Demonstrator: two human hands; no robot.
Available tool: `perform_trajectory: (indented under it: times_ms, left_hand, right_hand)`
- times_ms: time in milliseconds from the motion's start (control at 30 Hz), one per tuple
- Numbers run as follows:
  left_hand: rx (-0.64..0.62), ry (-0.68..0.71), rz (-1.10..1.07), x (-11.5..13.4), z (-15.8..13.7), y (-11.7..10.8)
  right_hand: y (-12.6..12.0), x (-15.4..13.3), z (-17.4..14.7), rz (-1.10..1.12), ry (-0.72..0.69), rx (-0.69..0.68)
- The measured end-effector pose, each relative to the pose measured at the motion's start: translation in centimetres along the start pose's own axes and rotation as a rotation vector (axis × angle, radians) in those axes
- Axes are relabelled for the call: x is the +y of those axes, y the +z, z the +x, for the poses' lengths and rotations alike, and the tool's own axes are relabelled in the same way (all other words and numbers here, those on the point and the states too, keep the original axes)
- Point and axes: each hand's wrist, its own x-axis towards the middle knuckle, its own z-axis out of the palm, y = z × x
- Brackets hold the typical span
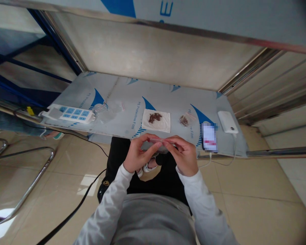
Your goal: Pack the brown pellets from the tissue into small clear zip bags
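Table (117, 88): film-covered, running left to right before me.
Grip: my left hand (140, 153) and right hand (185, 154) both pinch the clear bag (156, 140), equally near it.
Bag's lie: by the table's near edge, its pinkish edge running left to right.
Brown pieces (155, 117): on the white sheet (165, 126), just far of the bag.

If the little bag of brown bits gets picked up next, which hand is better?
Probably the right hand: the plastic bag of brown bits lies almost straight ahead of it, while the left hand is farther away. Both pinch another clear bag, though.
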Motion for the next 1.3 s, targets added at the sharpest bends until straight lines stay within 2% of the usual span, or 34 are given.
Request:
perform_trajectory:
  times_ms: [200,367,533,633,700,767,867,933,1033,1100,1200,1300]
  left_hand:
    - [0.02,-0.012,0.04,-1.0,0.7,0.9]
    - [-0.025,0.013,0.092,-1.1,0.7,1.7]
    - [-0.018,-0.016,0.048,-1.9,1.0,1.6]
    - [0.133,-0.074,-0.003,-3.4,1.6,-0.1]
    - [0.269,-0.111,0.015,-4.8,2.0,-1.8]
    - [0.349,-0.16,0.06,-6.6,2.4,-3.8]
    - [0.388,-0.246,0.205,-9.4,2.8,-6.5]
    - [0.46,-0.316,0.385,-11.1,3.0,-8.2]
    - [0.591,-0.366,0.55,-13.1,3.3,-10.5]
    - [0.667,-0.389,0.633,-14.1,3.8,-11.9]
    - [0.733,-0.408,0.728,-15.0,4.8,-13.1]
    - [0.806,-0.498,0.803,-15.3,5.8,-13.8]
  right_hand:
    - [-1.1,1.3,0.1,0.087,0.157,0.016]
    - [-1.3,2.2,0.1,0.12,0.2,-0.046]
    - [-2.3,2.7,1.3,0.119,0.238,-0.028]
    - [-4.5,3.9,4.3,0.109,0.242,0.109]
    - [-6.6,5.8,7.2,0.114,0.239,0.239]
    - [-9.0,8.4,10.1,0.066,0.26,0.33]
    - [-12.3,12.4,13.7,-0.113,0.262,0.435]
    - [-14.0,14.5,15.0,-0.199,0.224,0.48]
    - [-15.3,16.3,15.2,-0.459,0.125,0.563]
    - [-15.4,16.7,14.5,-0.659,0.051,0.59]
    - [-14.1,15.9,12.2,-0.82,-0.1,0.548]
    - [-11.4,14.3,8.7,-0.859,-0.246,0.481]
